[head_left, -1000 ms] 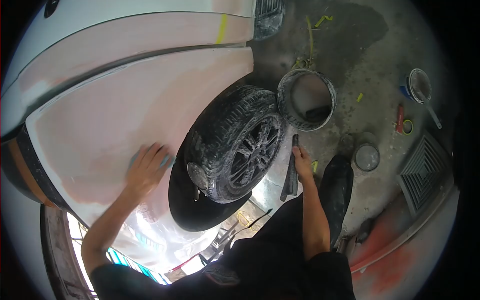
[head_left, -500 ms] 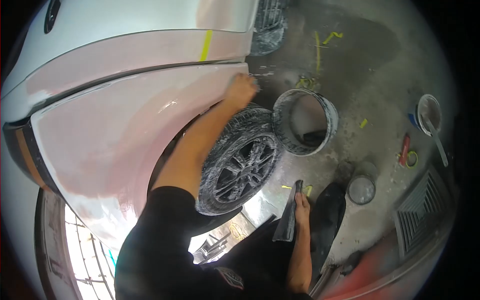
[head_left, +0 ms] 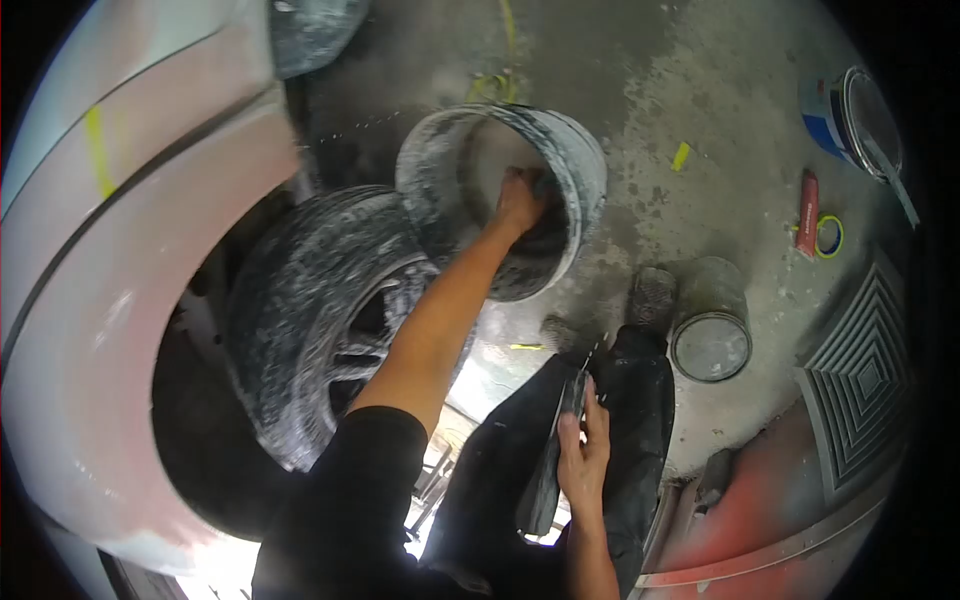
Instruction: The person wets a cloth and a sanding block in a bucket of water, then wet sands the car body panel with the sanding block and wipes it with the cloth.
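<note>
My left hand is down inside a round bucket with pale cloudy water. Its fingers are closed, and a dark grey shape shows beside them that I cannot make out. Over my knees, my right hand grips a long, flat dark sanding block, thumb on its face and fingers along its edge. White drops show at the block's far end. Left of the bucket stands a wheel with a wet tyre smeared white. Above it curves a car fender with pinkish and white sanded patches.
A lidded can stands beside my shoe. Farther right are a blue-and-white can with a flat stick, a red tube and a yellow tape roll. A grey grille panel and a red-and-grey panel lie along the right.
My left hand has left the fender's edge and gone down into the bucket. My right hand keeps the sanding block, now over my knees. The view has shifted toward the bucket.
</note>
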A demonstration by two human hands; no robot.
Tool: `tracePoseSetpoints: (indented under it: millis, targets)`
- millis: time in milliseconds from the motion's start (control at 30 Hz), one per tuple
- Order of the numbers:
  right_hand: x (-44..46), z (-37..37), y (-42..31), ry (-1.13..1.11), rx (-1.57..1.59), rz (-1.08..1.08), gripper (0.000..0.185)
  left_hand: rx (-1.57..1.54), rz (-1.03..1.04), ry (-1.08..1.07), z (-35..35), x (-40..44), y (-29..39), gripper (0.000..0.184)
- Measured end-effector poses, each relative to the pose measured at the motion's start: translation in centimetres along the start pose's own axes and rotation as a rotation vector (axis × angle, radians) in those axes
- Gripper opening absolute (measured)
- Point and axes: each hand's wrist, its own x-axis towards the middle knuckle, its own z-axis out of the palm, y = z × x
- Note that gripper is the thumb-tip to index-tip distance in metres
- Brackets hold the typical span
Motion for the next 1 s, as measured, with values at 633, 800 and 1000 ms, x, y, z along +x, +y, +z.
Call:
tracePoseSetpoints:
  millis: [633,800,1000]
  targets:
    - [0.7,4.2,2.2,0.012,0.104,-0.088,0.068,-0.363,0.146,0.251,-19.3,-12.0,2.9,0.035]
    - [-2.8,12.7,1.0,0.026,0.225,-0.169,0.061,-0.167,0.307,0.45,-42.8,-33.9,7.7,0.035]
    - [-10.6,26.0,-14.3,-0.006,0.088,-0.677,0.063,0.545,0.316,0.544,-65.3,-54.4,10.3,0.041]
